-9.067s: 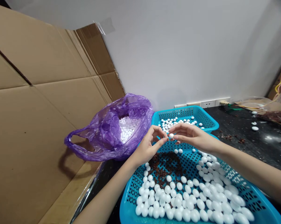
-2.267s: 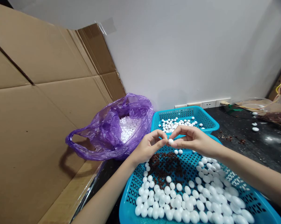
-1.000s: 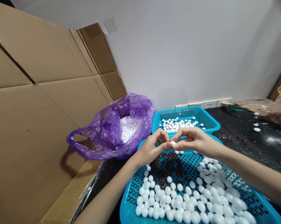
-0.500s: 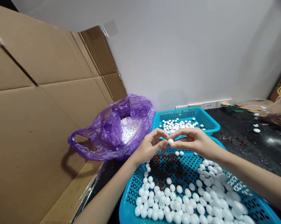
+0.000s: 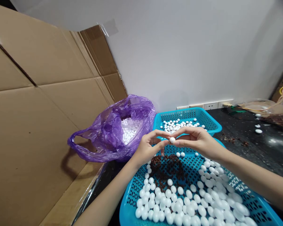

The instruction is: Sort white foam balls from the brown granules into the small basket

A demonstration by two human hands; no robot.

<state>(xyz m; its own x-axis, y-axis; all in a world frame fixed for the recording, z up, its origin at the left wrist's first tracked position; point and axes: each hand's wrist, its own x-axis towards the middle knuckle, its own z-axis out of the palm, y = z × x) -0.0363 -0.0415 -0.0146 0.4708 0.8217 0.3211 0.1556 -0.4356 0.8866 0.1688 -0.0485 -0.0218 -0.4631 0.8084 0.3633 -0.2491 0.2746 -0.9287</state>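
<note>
Between the fingertips of both hands is one small white egg-shaped ball [image 5: 172, 140], held above the far end of the near blue basket [image 5: 129, 201]. My left hand [image 5: 150, 146] pinches it from the left with thumb and index finger. From the right, my right hand [image 5: 197, 141] grips it with thumb and fingertips. Below them, the near basket holds many such white balls [image 5: 179, 205] and a heap of dark reddish-brown crumbly bits [image 5: 168, 168].
A second blue basket [image 5: 213, 124] with white balls stands behind. On the left, an opened purple plastic bag [image 5: 103, 131] full of white balls lies against cardboard [image 5: 49, 125]. Loose white pieces [image 5: 258, 131] and brown scraps [image 5: 244, 143] lie on the black countertop [image 5: 256, 150].
Both hands have risen very slightly with the white ball, and the fingers have shifted a little around it. The baskets and bag stay as they were.
</note>
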